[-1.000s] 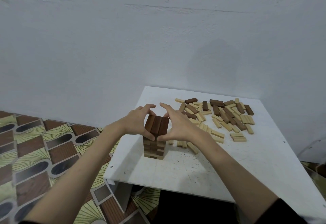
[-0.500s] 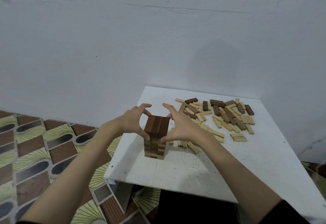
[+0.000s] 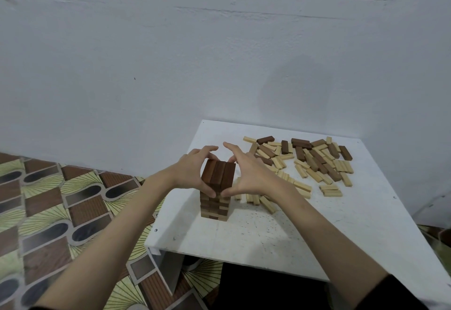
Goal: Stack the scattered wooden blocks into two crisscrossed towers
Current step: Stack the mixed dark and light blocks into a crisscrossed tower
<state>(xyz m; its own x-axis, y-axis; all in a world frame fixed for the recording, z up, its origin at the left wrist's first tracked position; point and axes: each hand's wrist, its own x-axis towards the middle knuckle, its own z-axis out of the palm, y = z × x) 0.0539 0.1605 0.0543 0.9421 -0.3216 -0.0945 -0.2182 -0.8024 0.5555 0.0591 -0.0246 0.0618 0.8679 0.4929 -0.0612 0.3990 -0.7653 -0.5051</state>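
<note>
From my feed I see one tower (image 3: 215, 191) standing near the front left part of the white worktop (image 3: 288, 244). It is built of short wooden blocks laid in layers that cross each other, light and dark wood alternating down its near face, and the base layers sit square on the worktop. Its top layer (image 3: 219, 172) is three dark brown blocks side by side, their long sides running away from me, packed tight with no visible gaps.

My left hand (image 3: 192, 172) cups the left side of that top layer, thumb hooked across the near lower corner and the other fingers (image 3: 207, 150) arched over the far edge; whether those fingertips touch the wood I cannot tell. My right hand (image 3: 246, 175) mirrors it on the right side, thumb pressed in at the near face just below the dark blocks, index finger stretched over the back. Both sets of fingers are curved round the top of the tower, squeezing it from either side rather than lifting anything.

To the right and further back lies the loose pile (image 3: 314, 161), well apart from the tower: pale blocks and dark blocks mixed, flat on the worktop, some overlapping. A few pale ones (image 3: 258, 200) trail closer, just behind my right wrist.

A white wall (image 3: 170, 65) backs the worktop, and patterned floor (image 3: 48, 207) shows to the left.
</note>
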